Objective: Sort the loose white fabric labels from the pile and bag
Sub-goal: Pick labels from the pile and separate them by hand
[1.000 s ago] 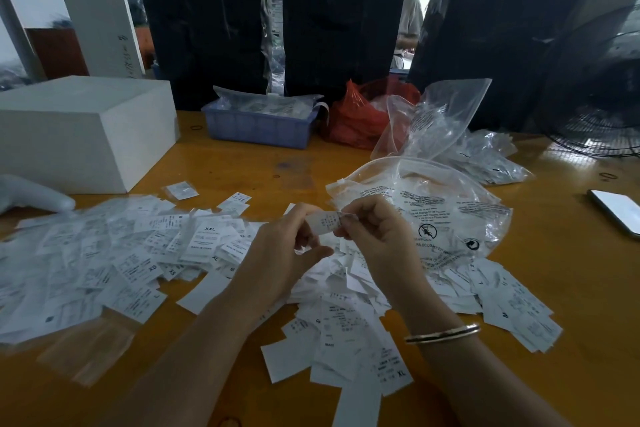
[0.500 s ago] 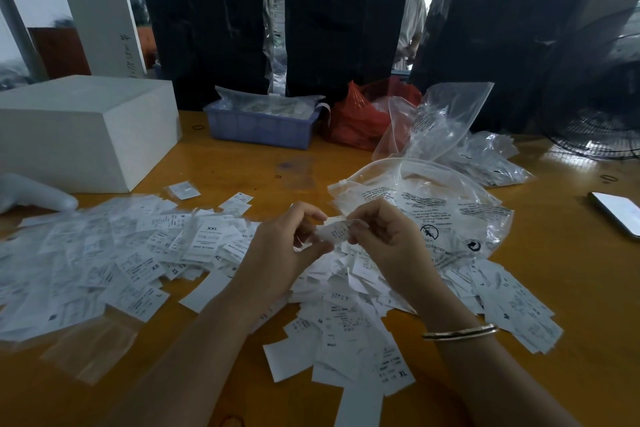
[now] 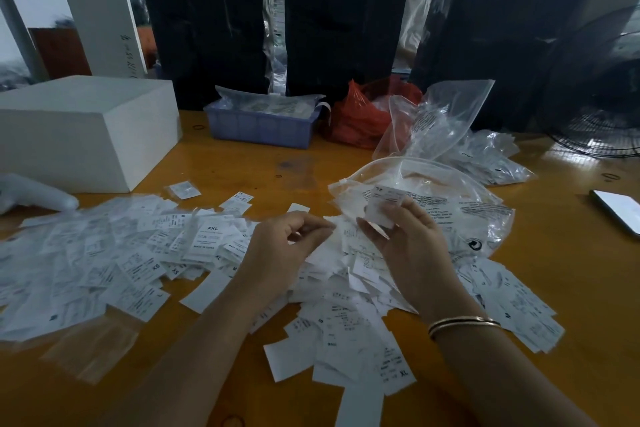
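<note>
Pinching grip: the right hand [image 3: 412, 246] holds one label [image 3: 382, 206] by its lower edge above the pile [image 3: 346, 288] on the counter [image 3: 242, 170]; the left hand [image 3: 284, 246] curls loosely beside it. These labels look feather-light, limp and slippery, so an edge or corner is probably the best place to take hold.

A spread of loose white fabric labels [image 3: 114, 253] is lying on the left of the orange wooden table [image 3: 571, 270], with a second heap of white labels [image 3: 349, 315] lying at the centre — under both hands. Behind that heap a clear printed plastic bag [image 3: 460, 215] is resting. A white rectangular box [image 3: 79, 135] is sitting at the far left, a blue plastic tray [image 3: 259, 128] is standing behind the centre, and a red plastic bag [image 3: 356, 118] is sitting just right of the tray.
</note>
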